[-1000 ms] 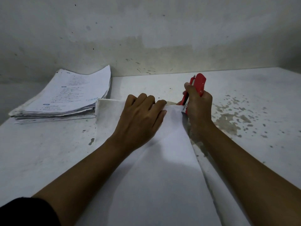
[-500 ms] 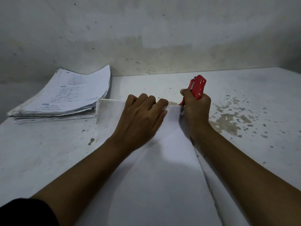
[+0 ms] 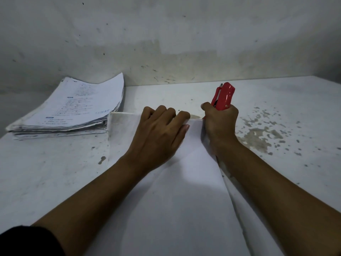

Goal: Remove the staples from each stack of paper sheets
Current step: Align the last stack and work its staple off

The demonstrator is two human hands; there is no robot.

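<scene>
On the surface, close to the person:
Paper stack: a white stack of sheets (image 3: 184, 191) lies flat and runs from the near edge of the view toward the wall, its far edge just short of a pale stain.
Left hand: the left hand (image 3: 158, 133) rests palm down on the far part of that stack, fingers bent at the knuckles with their tips at the far edge; whether they curl over that edge cannot be told.
Left grip: nothing is held in it, it only presses on the paper.
Right hand: the right hand (image 3: 219, 122) stands at the stack's far right corner, touching the paper's right edge.
Right grip: fingers and thumb are clamped round a red staple remover (image 3: 224, 96), whose upper end sticks up and away from the fist, tilted toward the wall.
Tool tip: the lower end is hidden behind the hand, so its contact with the paper cannot be seen.
Staple: too small or hidden to make out.
Second pile: a thicker pile of printed sheets (image 3: 73, 109) sits to the left, its near right corner just beside the working stack's far left corner, its top pages curling upward.
Surface: white, scuffed surface (image 3: 286, 111), with worn grey-brown patches right of the right hand.
Wall: a stained grey wall (image 3: 166, 34) rises behind.
Sleeve: a dark sleeve (image 3: 27, 241) shows on the left arm.
</scene>
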